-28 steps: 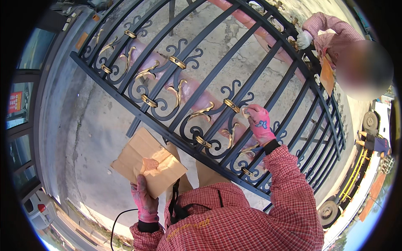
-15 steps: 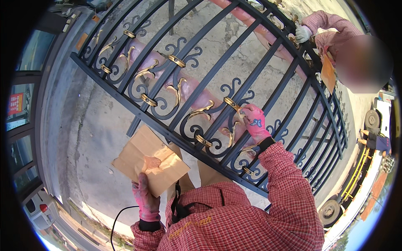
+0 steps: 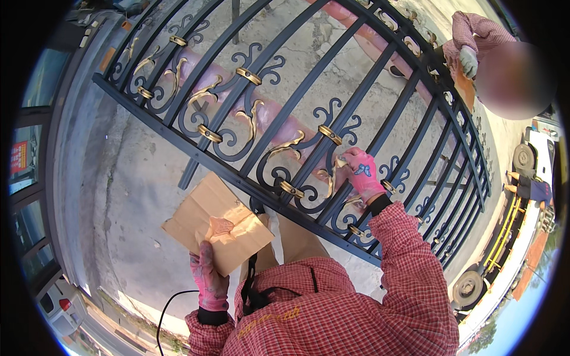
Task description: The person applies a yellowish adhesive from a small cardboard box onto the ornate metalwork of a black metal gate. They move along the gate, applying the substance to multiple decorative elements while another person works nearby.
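Note:
A folded piece of brown cardboard (image 3: 196, 216) rests in my left hand (image 3: 209, 282), gripped at its near edge with the thumb on top. On the cardboard is a patch of coppery-gold paint (image 3: 221, 226). My right hand (image 3: 363, 175), in a pink glove, reaches over a black metal railing (image 3: 297, 89) with its fingertips pinched together at a scroll ornament. Something small and pale shows at those fingertips, too small to name. Gold leaf shapes (image 3: 287, 144) and gold collars (image 3: 329, 134) stand out on the black scrolls around it.
Pink wrapped lengths (image 3: 285, 121) lie under the railing. At the far right a co-worker with a gloved hand (image 3: 468, 61) holds brown cardboard (image 3: 462, 89). A truck (image 3: 504, 237) stands to the right, glazed doors (image 3: 35, 160) to the left.
My right hand stays by the scrollwork, its fingers slightly shifted along the ornament. The cardboard has moved slightly right. The co-worker's gloved hand has drawn back from the railing toward their cardboard.

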`<control>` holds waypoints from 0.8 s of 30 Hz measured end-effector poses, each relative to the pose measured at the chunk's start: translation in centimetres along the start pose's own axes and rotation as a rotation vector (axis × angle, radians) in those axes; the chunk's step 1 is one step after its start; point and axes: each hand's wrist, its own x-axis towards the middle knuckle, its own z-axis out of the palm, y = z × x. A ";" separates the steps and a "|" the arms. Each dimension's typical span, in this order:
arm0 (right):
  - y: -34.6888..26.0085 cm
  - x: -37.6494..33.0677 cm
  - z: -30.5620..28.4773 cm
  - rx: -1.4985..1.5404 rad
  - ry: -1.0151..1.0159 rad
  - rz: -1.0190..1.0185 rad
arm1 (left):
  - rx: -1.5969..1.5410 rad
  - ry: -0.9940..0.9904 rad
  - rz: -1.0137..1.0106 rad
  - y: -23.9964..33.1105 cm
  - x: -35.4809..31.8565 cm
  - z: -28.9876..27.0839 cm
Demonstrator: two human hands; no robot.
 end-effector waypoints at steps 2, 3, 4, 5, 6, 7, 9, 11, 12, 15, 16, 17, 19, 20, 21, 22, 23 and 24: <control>1.1 0.6 0.5 -0.100 -0.042 0.024 | -0.021 -0.012 0.008 0.2 -0.3 -0.3; 0.6 0.7 0.5 -0.185 -0.016 0.047 | -0.028 -0.005 0.015 0.2 -0.5 -0.7; 0.0 0.8 0.6 -0.192 -0.036 -0.010 | -0.021 -0.001 0.013 0.3 -0.5 -1.2; -0.7 0.9 0.8 -0.198 -0.055 -0.066 | -0.013 0.002 0.010 0.4 -0.4 -1.6; -1.0 0.8 0.6 -0.213 -0.070 -0.114 | -0.007 -0.006 0.001 0.6 -0.3 -1.9; -0.8 1.0 1.2 -0.339 -0.147 -0.077 | 0.010 -0.014 0.008 0.5 -0.4 -2.3; -1.4 2.3 0.3 -0.343 -0.125 0.007 | 0.042 -0.020 0.032 0.3 -0.5 -3.0; -2.7 2.5 -0.3 -0.331 -0.126 0.017 | 0.010 0.008 0.028 0.2 -0.7 -3.8; -2.5 2.1 -0.1 -0.359 -0.138 0.001 | -0.006 0.013 0.022 0.2 -0.7 -4.1; -2.1 1.5 0.1 -0.364 -0.122 -0.001 | -0.029 0.021 0.002 0.1 -0.9 -4.6; -2.5 1.7 -0.3 -0.311 -0.082 0.027 | -0.037 0.016 0.000 0.0 -0.9 -4.8; -2.7 1.8 -0.5 -0.259 -0.042 0.057 | -0.046 0.011 -0.002 0.0 -0.9 -4.9; -1.4 1.0 0.0 -0.327 -0.083 0.043 | -0.050 -0.013 -0.011 0.0 -0.9 -5.0; -0.6 0.4 0.1 -0.364 -0.102 0.038 | -0.047 -0.029 -0.013 -0.2 -0.9 -5.1; -1.7 0.6 -0.4 -0.439 -0.094 0.085 | -0.046 -0.028 0.004 -0.2 -0.7 -5.2; -3.0 0.0 -0.9 -0.362 -0.007 0.108 | -0.057 -0.042 -0.014 -0.3 -0.8 -5.3; -4.3 -0.4 -1.9 -0.218 0.071 0.085 | -0.069 -0.056 -0.032 -0.5 -0.7 -5.2; -6.3 -1.0 -2.9 -0.065 0.146 0.071 | -0.070 -0.069 -0.052 -0.5 -0.6 -5.1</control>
